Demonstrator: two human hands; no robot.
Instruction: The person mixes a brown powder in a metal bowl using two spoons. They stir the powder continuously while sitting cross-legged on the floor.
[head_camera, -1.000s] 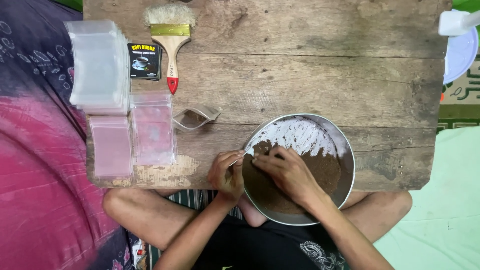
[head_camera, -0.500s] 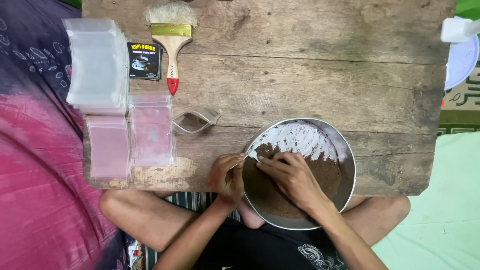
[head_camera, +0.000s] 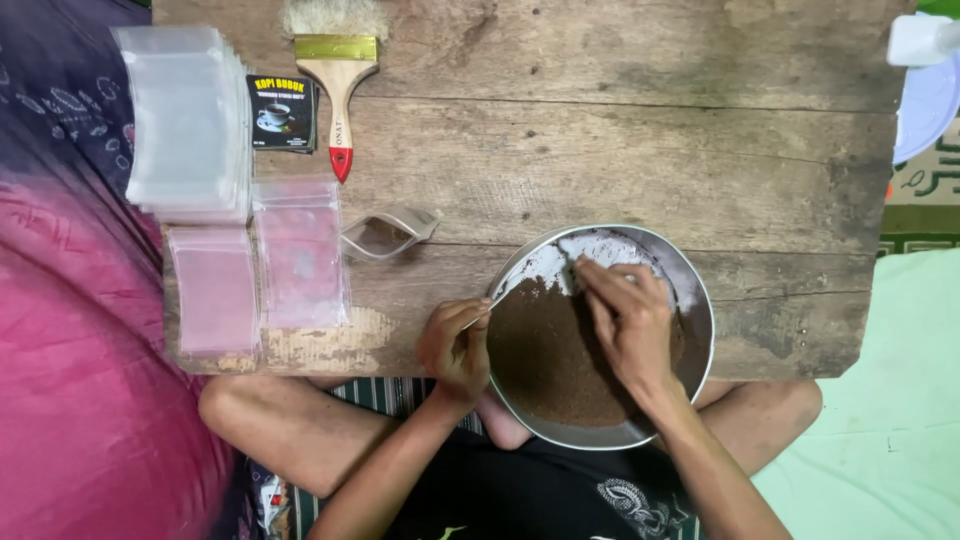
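A low wooden table (head_camera: 620, 140) sits on the floor, with a pink cloth (head_camera: 70, 380) left and a green mat (head_camera: 880, 420) right.

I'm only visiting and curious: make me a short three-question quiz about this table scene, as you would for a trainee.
1. True or false: the paintbrush lies inside the metal bowl.
2. Which hand reaches into the brown powder: A) the left hand, B) the right hand?
3. What lies between the stack of pink-looking clear bags and the bowl?

Key
1. False: it lies on the wooden table, at its far edge.
2. B; the left hand is at the bowl's rim, apparently pinching something small.
3. A small open pouch, lying on the table.
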